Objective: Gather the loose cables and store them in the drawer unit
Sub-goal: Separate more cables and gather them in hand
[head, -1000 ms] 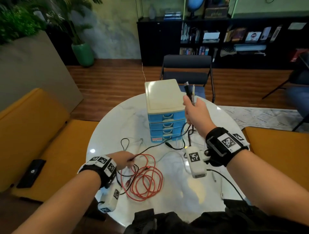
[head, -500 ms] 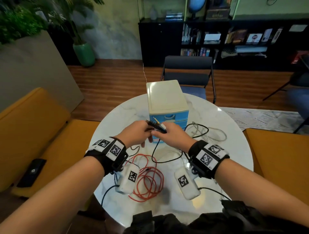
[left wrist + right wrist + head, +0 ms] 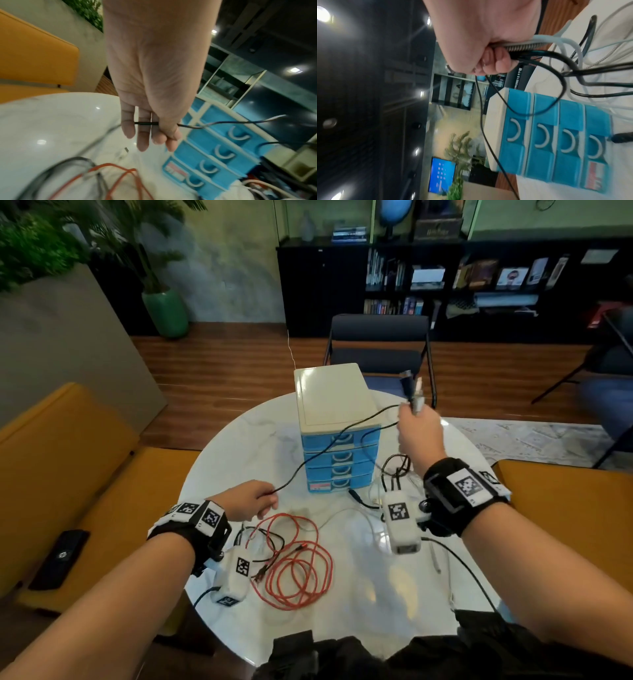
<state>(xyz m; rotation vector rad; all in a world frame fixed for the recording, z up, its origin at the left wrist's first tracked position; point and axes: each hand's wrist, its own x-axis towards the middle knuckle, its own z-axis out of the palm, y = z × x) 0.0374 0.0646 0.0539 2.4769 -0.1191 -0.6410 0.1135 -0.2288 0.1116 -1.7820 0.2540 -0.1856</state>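
Note:
A blue drawer unit (image 3: 337, 436) with a cream top stands mid-table, all drawers closed (image 3: 556, 135). My right hand (image 3: 416, 428) is raised to its right and grips a bundle of cables (image 3: 539, 50), black and grey, with their plugs (image 3: 411, 388) sticking up. One thin black cable (image 3: 325, 446) runs from that bundle across the drawer fronts down to my left hand (image 3: 255, 499), which pinches it (image 3: 145, 123) between thumb and fingers just above the table. A coiled red cable (image 3: 294, 563) lies by the left hand.
The round white marble table (image 3: 239, 446) also carries loose white and black cables (image 3: 363, 501) in front of the unit. A dark chair (image 3: 378, 344) stands behind the table, orange seats flank it, and a black phone (image 3: 60, 556) lies on the left seat.
Half a second ago both hands met in front of the unit. The right hand has risen up and right with the plugs; the left has drawn back down-left, stretching the black cable.

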